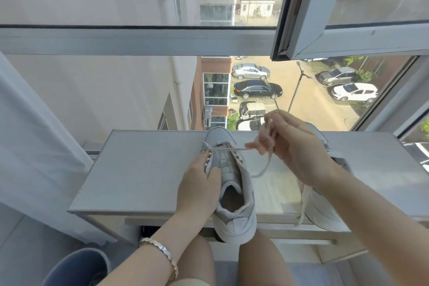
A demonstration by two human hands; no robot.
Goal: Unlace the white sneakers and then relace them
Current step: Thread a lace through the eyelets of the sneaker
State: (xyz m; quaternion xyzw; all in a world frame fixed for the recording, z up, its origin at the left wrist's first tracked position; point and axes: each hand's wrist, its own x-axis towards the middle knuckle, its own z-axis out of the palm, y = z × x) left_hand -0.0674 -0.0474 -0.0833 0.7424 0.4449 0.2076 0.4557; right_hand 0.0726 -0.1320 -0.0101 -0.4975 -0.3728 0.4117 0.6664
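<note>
Left hand (199,184) grips near white sneaker (235,195) by left eyelet row, fingers curled over edge, thumb by tongue. Sneaker lies on white tabletop (139,169), toe toward window, heel overhanging front edge. Right hand (291,146) raised above tabletop, fingers closed, pinching lace (265,166); lace runs taut to lowest eyelets, loose end dangling. Second sneaker (321,212) under right forearm. Bracelet (162,251) on left wrist.

left hand (199,189) steadies sneaker (232,183) | right hand (294,146) pinches lace (267,158) (raised)
</note>
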